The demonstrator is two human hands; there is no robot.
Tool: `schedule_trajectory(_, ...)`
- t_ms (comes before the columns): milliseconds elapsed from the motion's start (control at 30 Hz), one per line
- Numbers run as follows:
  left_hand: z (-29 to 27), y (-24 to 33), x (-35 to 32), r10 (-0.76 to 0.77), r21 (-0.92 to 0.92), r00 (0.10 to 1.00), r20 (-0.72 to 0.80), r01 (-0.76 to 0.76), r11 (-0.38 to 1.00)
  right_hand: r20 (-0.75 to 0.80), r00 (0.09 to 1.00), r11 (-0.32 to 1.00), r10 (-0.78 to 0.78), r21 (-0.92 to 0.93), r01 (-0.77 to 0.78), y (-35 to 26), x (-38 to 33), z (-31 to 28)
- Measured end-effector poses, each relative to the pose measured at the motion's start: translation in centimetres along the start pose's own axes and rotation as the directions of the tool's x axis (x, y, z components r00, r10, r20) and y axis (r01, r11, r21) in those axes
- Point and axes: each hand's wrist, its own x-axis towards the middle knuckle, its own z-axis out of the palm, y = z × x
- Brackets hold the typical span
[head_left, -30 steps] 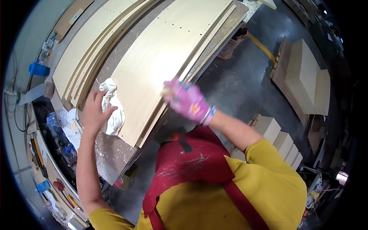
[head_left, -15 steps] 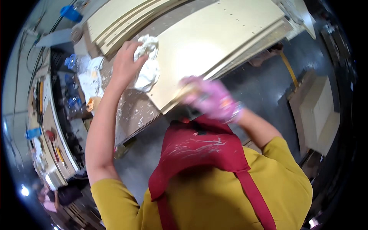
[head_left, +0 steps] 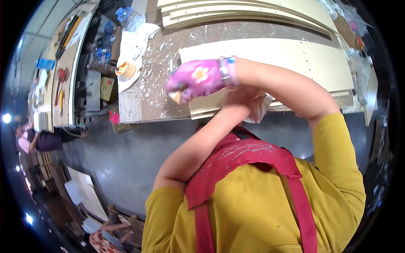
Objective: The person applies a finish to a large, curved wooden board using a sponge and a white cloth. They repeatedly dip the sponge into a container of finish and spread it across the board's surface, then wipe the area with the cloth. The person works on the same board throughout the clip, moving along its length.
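My right hand (head_left: pixel 200 80), in a pink flowered glove, is closed on a small tan piece (head_left: pixel 175 96). Only its flat end shows below the fingers, so its exact kind is unclear. The hand is over the left end of a pale board (head_left: pixel 270 50) lying on the workbench. My right forearm crosses above my left wrist. My bare left hand (head_left: pixel 242 99) is partly hidden beneath that forearm, at the board's near edge. It holds a crumpled white cloth (head_left: pixel 260 109), which hangs over the edge.
More pale boards (head_left: pixel 253 10) are stacked at the back of the speckled brown workbench (head_left: pixel 160 101). Left on it are an orange-and-cream lump (head_left: pixel 125 70), a white cloth sheet (head_left: pixel 133 52) and a clear bottle (head_left: pixel 130 19). A tool bench (head_left: pixel 67 71) and other people stand further left.
The view has turned, bringing the bench front across. My gloved right hand has gone left with the tan piece, crossing over my left arm. The left hand with the cloth is now at the near edge.
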Motion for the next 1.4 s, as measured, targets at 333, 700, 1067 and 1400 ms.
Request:
schedule_trajectory(333, 0.8, -0.4, -0.2, -0.088, -0.282, 0.988, -0.124, 0.050, 0.958, 0.566, 0.822, 0.931, -0.051, -0.271, 0.244, -0.4, 6.9, 3.4)
schedule_trajectory(700, 0.9, -0.5, -0.4, 0.112, 0.063, 0.941, -0.319, -0.097, 0.993, 0.565, 0.820, 0.963, -0.091, -0.160, 0.217, -0.2, 5.8, 1.3)
schedule_trajectory(1067, -0.1, 0.0, -0.2, 0.031, 0.033, 0.972, -0.232, -0.024, 0.999, 0.132, 0.984, 0.848, 0.117, -0.529, -0.030, 8.1, 7.3, -7.8)
schedule_trajectory(1400, -5.8, -1.2, -1.3, 0.068, 0.073, 0.997, 0.028, -0.069, 0.995, -0.520, 0.797, 0.886, 0.308, -0.148, -0.439, 9.7, 2.6, -6.0)
